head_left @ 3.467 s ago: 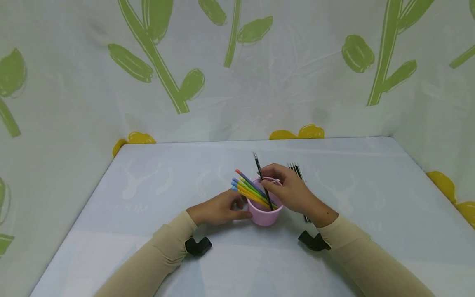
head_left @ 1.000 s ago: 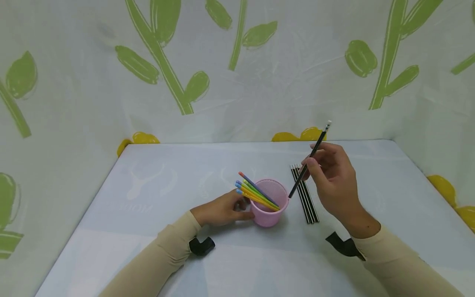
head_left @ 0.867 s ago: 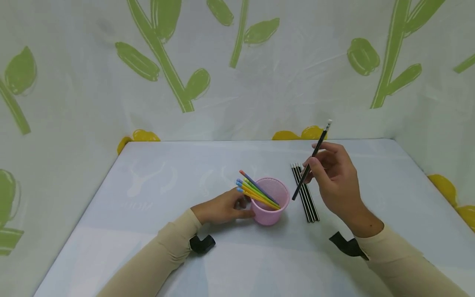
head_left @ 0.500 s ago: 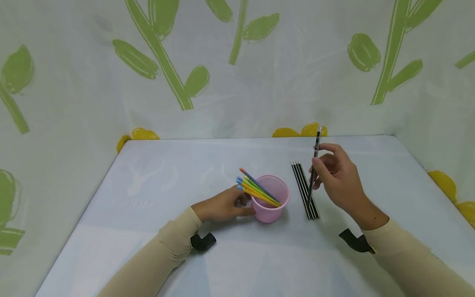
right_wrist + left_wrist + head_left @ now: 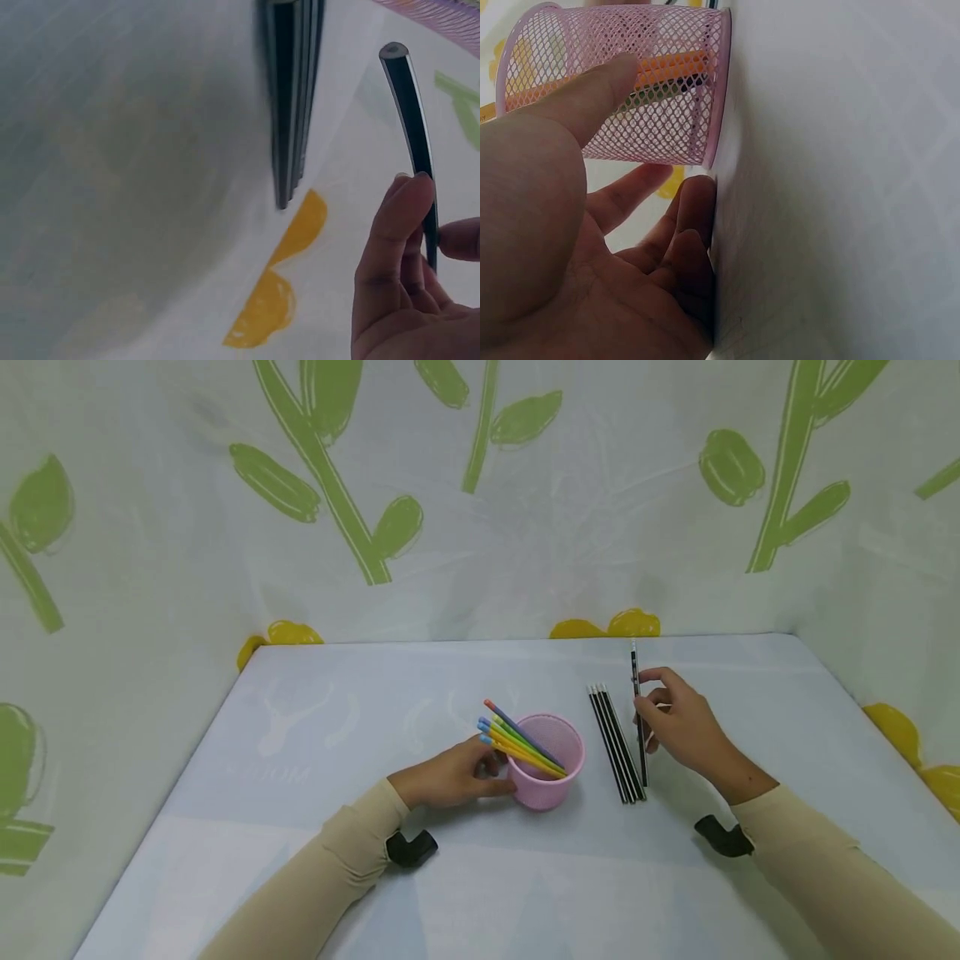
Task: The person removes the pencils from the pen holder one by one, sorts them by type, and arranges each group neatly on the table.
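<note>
A pink mesh pencil cup point(image 5: 542, 792) stands upright on the table, with several coloured pencils point(image 5: 521, 750) leaning left inside it. My left hand point(image 5: 450, 774) holds the cup's left side; in the left wrist view, the thumb point(image 5: 592, 97) lies against the mesh and the other fingers are on the table side. To the right of the cup lies a row of black pencils point(image 5: 617, 743). Beside that row my right hand point(image 5: 686, 722) pinches one black pencil point(image 5: 635, 681) between thumb and fingers. The right wrist view shows this held pencil point(image 5: 411, 105) apart from the row.
The white table point(image 5: 465, 893) ends at a back edge against a white curtain point(image 5: 585, 527) with green leaf prints. Black straps point(image 5: 411, 850) are on both wrists, over beige sleeves.
My right hand has carried the black pencil out of the cup to the right, turned it more upright and lowered it beside the row. My left hand stays at the cup.
</note>
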Action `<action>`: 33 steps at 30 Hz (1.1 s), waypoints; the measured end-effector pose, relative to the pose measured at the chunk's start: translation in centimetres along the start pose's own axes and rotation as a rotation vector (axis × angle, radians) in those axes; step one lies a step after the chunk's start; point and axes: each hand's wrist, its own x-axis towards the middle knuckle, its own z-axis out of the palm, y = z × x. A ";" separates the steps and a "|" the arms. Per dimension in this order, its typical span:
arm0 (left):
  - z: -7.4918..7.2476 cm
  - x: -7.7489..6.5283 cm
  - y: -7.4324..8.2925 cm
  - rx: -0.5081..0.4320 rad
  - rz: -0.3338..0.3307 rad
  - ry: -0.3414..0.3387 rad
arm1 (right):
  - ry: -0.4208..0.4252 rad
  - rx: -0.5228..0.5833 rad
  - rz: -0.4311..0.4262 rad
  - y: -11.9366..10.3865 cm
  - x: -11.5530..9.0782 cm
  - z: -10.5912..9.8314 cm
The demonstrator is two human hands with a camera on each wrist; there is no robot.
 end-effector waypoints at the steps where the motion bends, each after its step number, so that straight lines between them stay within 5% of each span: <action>1: 0.0 0.0 0.0 0.002 -0.002 -0.002 | -0.013 -0.008 0.013 0.2 0.1 0.0; 20: 0.0 0.0 0.2 -0.007 0.000 0.000 | -0.175 -0.115 0.173 3.0 2.1 0.1; 33: 0.1 -0.1 0.1 -0.012 -0.006 -0.001 | -0.255 -0.170 0.206 3.9 2.8 0.8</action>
